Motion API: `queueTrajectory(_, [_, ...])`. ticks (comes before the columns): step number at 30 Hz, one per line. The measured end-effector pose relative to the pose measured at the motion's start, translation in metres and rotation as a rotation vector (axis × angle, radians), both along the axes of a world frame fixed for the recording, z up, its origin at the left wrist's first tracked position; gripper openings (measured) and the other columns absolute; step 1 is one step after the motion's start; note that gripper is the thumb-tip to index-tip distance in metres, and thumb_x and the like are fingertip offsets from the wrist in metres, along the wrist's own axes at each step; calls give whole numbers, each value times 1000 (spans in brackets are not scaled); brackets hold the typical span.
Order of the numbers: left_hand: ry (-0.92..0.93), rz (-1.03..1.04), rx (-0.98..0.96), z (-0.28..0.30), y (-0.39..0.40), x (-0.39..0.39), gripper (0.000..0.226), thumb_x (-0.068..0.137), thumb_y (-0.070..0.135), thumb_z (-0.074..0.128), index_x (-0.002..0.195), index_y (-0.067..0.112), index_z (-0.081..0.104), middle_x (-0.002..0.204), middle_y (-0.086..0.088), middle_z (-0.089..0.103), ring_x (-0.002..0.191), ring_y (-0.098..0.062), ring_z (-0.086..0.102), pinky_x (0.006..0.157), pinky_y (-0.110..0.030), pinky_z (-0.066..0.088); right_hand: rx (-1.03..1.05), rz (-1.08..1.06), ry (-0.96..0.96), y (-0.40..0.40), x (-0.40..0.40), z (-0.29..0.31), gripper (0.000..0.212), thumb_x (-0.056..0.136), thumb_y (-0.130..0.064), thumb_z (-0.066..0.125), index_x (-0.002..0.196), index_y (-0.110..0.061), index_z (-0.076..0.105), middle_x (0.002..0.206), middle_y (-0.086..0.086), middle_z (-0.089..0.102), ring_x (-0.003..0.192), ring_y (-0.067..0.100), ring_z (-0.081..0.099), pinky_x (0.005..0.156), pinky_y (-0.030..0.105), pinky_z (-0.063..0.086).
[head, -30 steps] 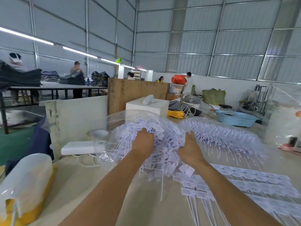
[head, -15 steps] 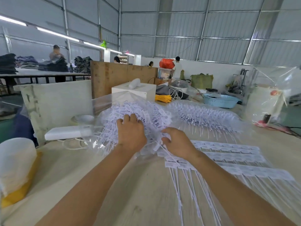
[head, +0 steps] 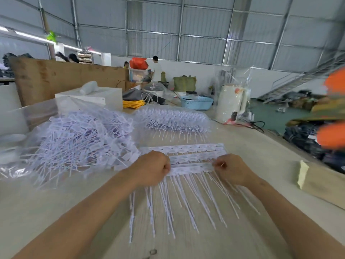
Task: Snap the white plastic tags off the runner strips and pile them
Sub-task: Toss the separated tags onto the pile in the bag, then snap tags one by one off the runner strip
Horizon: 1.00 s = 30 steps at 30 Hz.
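Both hands have left the loose heap of snapped white plastic tags [head: 82, 139] at far left, and now left hand [head: 152, 168] and right hand [head: 230, 169] pinch the ends of the nearest white runner strip [head: 190, 168] on the table, ready for the next snap.

Bright, even daylight with faint shadows; wide-angle bending and motion blur smear the edges.

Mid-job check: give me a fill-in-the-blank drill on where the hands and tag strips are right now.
1. The left hand and right hand grip opposite ends of the ____ runner strip.
2. The loose tag pile lies to the person's ____.
3. The basket at the table's far end is coloured ____.
4. The strip's thin tails point ____ the person.

Missing words: nearest; left; blue; toward
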State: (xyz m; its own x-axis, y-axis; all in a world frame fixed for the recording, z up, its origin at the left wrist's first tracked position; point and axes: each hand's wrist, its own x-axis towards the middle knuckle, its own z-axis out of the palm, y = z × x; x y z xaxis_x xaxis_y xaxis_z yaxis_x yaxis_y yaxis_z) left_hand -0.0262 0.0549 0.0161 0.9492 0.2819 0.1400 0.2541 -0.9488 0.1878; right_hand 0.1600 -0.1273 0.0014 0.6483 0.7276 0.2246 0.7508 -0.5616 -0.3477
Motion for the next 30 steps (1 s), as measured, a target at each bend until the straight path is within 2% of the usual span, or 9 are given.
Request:
queueTrajectory(4, [-40,40,90,-7,-2,25,16,93,30,53,101,17,59,105,-4,51,102,-20,50,91,-37,43,30,-55,11,-21,18,-6,18,85,-6,60,97,-5,73,99,8,70,94,22,63,72,14,38])
queueTrajectory(8, [-37,97,7,-6,11,23,20,95,37,46,85,20,52,92,-3,53,89,-20,52,83,-36,45,43,-71,-32,-24,24,-7,20,87,-4,55,100,-1,69,107,12,66,97,24,60,75,15,37])
queueTrajectory(10, [-14,213,100,-4,18,16,27,97,39,40,90,18,56,98,-6,57,91,-21,54,82,-35,46,33,-20,-74,-16,19,-9,21,87,-5,53,100,-1,69,108,13,64,96,24,59,76,19,38])
queueTrajectory(13, [70,596,401,6,28,1,41,93,49,45,113,14,55,117,-9,55,108,-26,54,83,-35,46,55,68,-111,-2,8,-13,23,89,-9,52,106,-6,67,113,9,61,98,23,59,84,24,40])
queueTrajectory(16, [156,872,274,14,34,-16,34,90,30,55,119,11,55,120,-9,57,111,-28,56,82,-36,48,99,111,-120,6,2,-15,25,89,-9,54,111,-10,67,114,9,61,100,24,59,88,26,42])
queueTrajectory(21, [164,886,162,13,48,-29,29,87,8,55,116,5,58,116,-13,58,110,-29,57,87,-36,47,166,65,-121,0,4,-17,23,89,-7,56,107,-10,69,108,8,65,96,23,60,81,21,39])
queueTrajectory(23, [93,971,223,20,56,-35,34,89,6,52,122,6,55,125,-14,55,115,-32,54,89,-39,46,191,52,-125,0,3,-16,21,88,-6,57,103,-10,71,105,8,66,92,23,61,78,18,38])
queueTrajectory(26, [45,1080,294,26,73,-46,33,86,6,55,118,10,58,122,-12,58,113,-32,56,91,-39,42,205,64,-111,4,-1,-14,20,90,-7,56,103,-9,70,105,8,66,92,23,61,81,23,43])
queueTrajectory(30, [117,1147,201,15,84,-54,31,87,14,57,118,13,58,125,-10,57,117,-31,52,98,-38,34,162,112,-64,11,-10,-16,22,93,-8,53,110,-8,67,113,8,65,98,22,61,84,21,41])
